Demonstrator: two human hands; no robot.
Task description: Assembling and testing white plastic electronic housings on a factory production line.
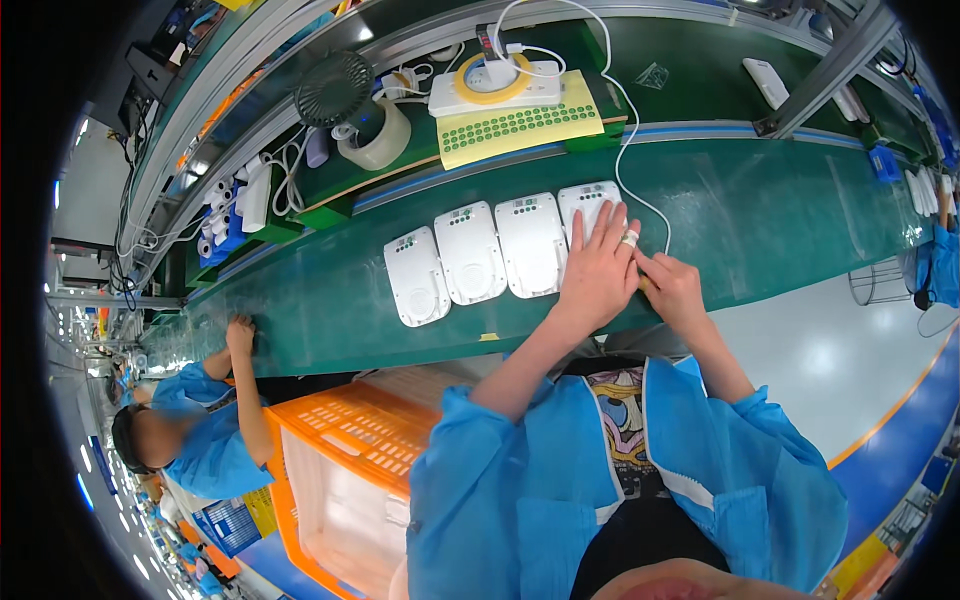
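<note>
Several white plastic devices with rounded corners lie side by side on the green work table. On the rightmost white device, my left hand rests flat with its fingers stretched out, hiding most of it. A ring shows on one of those fingers. My right hand is closed in a pinch right beside it, close to the left fingertips and the device's right side. A white cable runs down to my right fingers, but its end is hidden. To the left are another white device, a third and one more.
A shelf behind holds a power strip with a yellow tape roll, a yellow sticker sheet, a small fan and a wide tape roll. An orange crate stands left of me. A co-worker sits further left.
</note>
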